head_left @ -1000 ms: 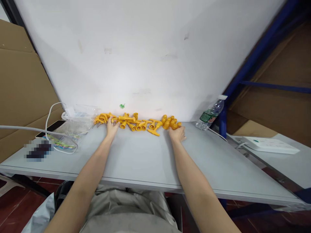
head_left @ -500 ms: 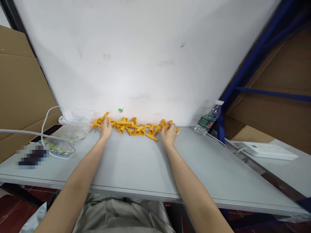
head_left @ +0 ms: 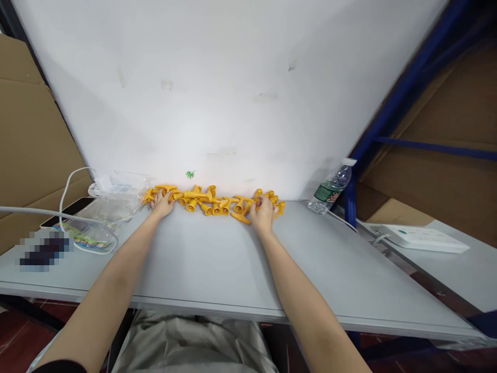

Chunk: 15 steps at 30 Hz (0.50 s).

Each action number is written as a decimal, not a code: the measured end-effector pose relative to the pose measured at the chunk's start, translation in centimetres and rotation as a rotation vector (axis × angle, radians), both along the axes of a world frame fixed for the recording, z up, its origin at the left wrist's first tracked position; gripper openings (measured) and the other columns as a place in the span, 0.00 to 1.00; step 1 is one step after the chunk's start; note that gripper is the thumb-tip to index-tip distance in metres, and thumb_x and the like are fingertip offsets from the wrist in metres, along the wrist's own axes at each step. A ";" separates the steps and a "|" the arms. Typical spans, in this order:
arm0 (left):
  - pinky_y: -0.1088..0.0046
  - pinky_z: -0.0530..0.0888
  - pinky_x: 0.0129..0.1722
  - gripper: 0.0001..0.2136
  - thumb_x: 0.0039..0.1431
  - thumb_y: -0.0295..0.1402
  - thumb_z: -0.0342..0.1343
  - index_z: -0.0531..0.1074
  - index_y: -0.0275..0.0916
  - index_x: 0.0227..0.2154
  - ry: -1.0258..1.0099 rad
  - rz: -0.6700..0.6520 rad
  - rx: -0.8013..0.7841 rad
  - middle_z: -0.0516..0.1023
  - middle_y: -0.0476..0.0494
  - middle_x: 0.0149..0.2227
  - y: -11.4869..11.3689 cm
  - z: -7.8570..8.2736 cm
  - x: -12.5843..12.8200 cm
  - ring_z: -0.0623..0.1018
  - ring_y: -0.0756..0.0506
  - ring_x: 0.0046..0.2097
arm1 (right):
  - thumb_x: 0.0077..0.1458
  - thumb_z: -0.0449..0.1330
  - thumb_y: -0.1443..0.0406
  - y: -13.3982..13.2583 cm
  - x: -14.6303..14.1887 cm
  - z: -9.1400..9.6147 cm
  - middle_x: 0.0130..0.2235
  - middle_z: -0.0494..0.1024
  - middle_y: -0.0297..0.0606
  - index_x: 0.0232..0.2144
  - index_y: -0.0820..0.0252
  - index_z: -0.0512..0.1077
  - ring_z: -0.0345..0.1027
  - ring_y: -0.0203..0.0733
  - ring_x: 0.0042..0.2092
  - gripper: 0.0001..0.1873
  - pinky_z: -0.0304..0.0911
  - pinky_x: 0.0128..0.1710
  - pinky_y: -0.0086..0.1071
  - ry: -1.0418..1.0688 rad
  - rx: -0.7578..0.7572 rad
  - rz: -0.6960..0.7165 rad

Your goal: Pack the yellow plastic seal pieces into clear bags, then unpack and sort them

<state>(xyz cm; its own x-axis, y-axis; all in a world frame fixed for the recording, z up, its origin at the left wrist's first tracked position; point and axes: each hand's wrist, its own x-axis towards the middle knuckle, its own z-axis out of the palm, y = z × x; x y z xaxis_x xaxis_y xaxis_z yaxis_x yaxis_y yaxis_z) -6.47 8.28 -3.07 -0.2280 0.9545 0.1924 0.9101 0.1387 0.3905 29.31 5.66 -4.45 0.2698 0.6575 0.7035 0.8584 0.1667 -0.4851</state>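
A row of several yellow plastic fittings (head_left: 212,201) lies along the far edge of the grey table (head_left: 233,264), against the white wall. My left hand (head_left: 162,203) rests on the left end of the row, fingers spread over the pieces. My right hand (head_left: 263,213) lies on the right end, its fingers curled loosely over a few fittings. Whether either hand grips a piece is unclear.
A clear plastic bag (head_left: 112,204), a white cable (head_left: 70,207) and a phone (head_left: 62,213) lie at the left. A water bottle (head_left: 330,187) lies at the right by a blue rack post. A white power strip (head_left: 417,238) sits on the neighbouring table.
Both hands have slid left along the row. The right hand moved from the row's right end onto the fittings, bunching them closer together. The view shifted slightly.
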 end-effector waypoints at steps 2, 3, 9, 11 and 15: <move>0.47 0.56 0.62 0.24 0.61 0.39 0.47 0.63 0.46 0.61 0.018 0.023 0.040 0.51 0.36 0.68 -0.3 0.3 0.3 0.54 0.32 0.67 | 0.53 0.47 0.67 0.0 0.0 0.0 0.35 0.72 0.45 0.42 0.62 0.65 0.66 0.50 0.42 0.14 0.54 0.47 0.47 0.003 -0.006 0.010; 0.47 0.56 0.61 0.23 0.61 0.38 0.47 0.64 0.45 0.60 0.030 0.034 0.065 0.52 0.35 0.67 -0.4 0.5 0.5 0.55 0.32 0.67 | 0.53 0.47 0.67 0.0 0.0 0.0 0.35 0.72 0.45 0.41 0.62 0.65 0.66 0.50 0.42 0.14 0.54 0.47 0.47 0.004 -0.006 0.017; 0.51 0.54 0.62 0.20 0.60 0.32 0.47 0.67 0.44 0.56 0.107 -0.091 0.170 0.61 0.38 0.64 -0.2 0.8 1.6 0.58 0.35 0.65 | 0.52 0.48 0.67 -0.1 -0.2 0.0 0.34 0.72 0.44 0.40 0.62 0.67 0.65 0.50 0.41 0.14 0.55 0.46 0.46 0.007 -0.003 0.042; 0.51 0.53 0.63 0.22 0.58 0.29 0.47 0.67 0.43 0.56 0.100 -0.157 0.157 0.65 0.39 0.62 0.3 0.8 2.0 0.60 0.36 0.64 | 0.52 0.48 0.67 -0.2 -0.3 -0.1 0.34 0.72 0.44 0.40 0.62 0.67 0.65 0.50 0.41 0.14 0.55 0.45 0.45 0.008 -0.006 0.050; 0.49 0.48 0.65 0.25 0.54 0.23 0.48 0.65 0.40 0.57 0.105 -0.188 0.068 0.68 0.36 0.60 1.3 0.8 3.0 0.61 0.36 0.64 | 0.52 0.48 0.67 -0.2 -0.4 0.0 0.35 0.73 0.45 0.40 0.63 0.67 0.66 0.50 0.42 0.14 0.54 0.46 0.44 0.003 -0.025 0.068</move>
